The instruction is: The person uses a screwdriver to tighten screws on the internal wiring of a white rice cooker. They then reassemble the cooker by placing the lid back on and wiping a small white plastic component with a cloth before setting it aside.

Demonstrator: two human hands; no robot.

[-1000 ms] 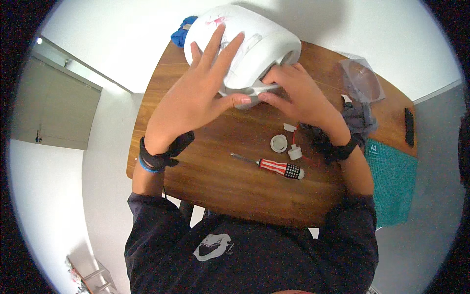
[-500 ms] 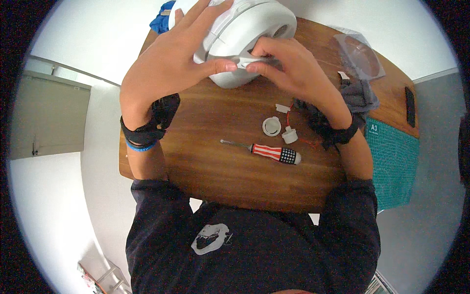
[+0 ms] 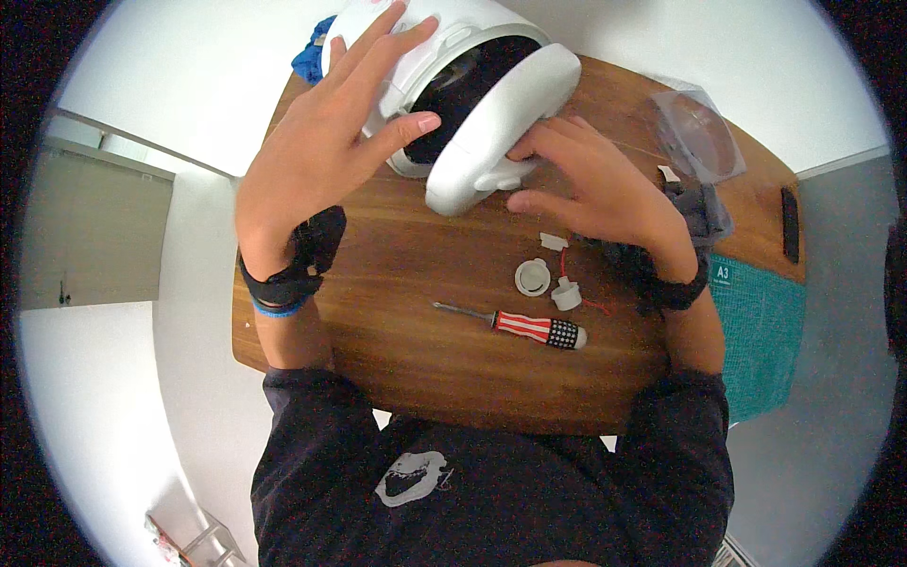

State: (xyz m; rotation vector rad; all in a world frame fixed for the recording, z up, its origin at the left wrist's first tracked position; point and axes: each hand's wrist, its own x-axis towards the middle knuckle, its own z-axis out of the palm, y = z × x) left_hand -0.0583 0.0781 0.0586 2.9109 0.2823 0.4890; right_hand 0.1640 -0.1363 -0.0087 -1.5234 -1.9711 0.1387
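A white rounded appliance (image 3: 515, 21) lies at the far side of the table. Its thick white lid (image 3: 505, 118) is swung away from the mouth, baring a dark glossy interior (image 3: 487, 80). My left hand (image 3: 331, 142) rests on the body with fingers spread and its thumb beside the opening. Against the lid's outer face are the fingers of my right hand (image 3: 595, 180), near a small white latch (image 3: 501, 180). The right thumb stands apart from the fingers, and some fingertips are hidden.
Nearer me lie a screwdriver (image 3: 534, 327) with a striped handle, a white ring cap (image 3: 532, 277) and a small white part (image 3: 566, 294) on red wire. Rightward are a dark cloth (image 3: 694, 213), a clear plastic piece (image 3: 699, 137), a black bar (image 3: 790, 225) and a green cutting mat (image 3: 756, 331).
The lid has come away from the body, exposing the dark interior. My right hand has shifted right and slightly toward me with it, its thumb now apart. The left hand stays on the body.
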